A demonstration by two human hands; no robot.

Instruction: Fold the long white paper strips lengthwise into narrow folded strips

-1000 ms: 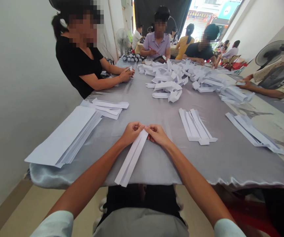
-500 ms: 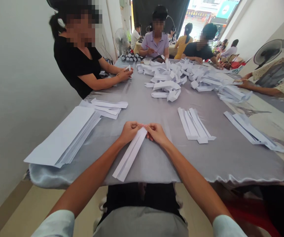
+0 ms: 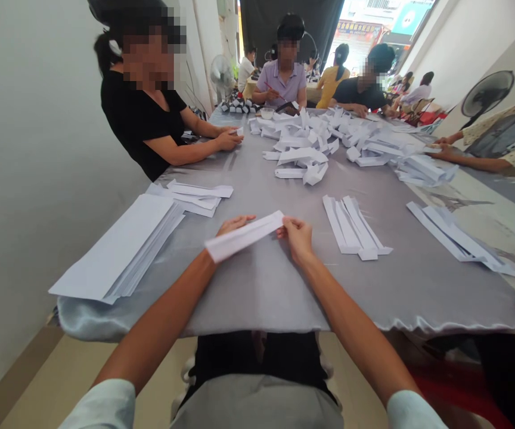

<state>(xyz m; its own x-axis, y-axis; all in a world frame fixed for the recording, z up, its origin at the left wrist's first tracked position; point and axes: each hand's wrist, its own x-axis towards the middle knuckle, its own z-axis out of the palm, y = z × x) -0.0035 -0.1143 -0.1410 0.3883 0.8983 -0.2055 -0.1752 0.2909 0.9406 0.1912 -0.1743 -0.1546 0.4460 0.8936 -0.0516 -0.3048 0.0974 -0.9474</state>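
I hold a long folded white paper strip lifted off the grey tablecloth, lying crosswise in front of me. My right hand pinches its right end. My left hand is behind the strip near its middle, mostly hidden by the paper, with fingers stretched along it. A stack of flat white sheets lies to my left. A small pile of folded strips lies to my right.
More folded strips lie beyond the sheet stack. A big heap of folded paper pieces covers the table's far half, and another strip pile sits at right. Several people sit around the table; a person in black folds at the left.
The strip lay lengthwise on the cloth with both hands pinching its far end. Now it is lifted and turned crosswise, my right hand at its right end.
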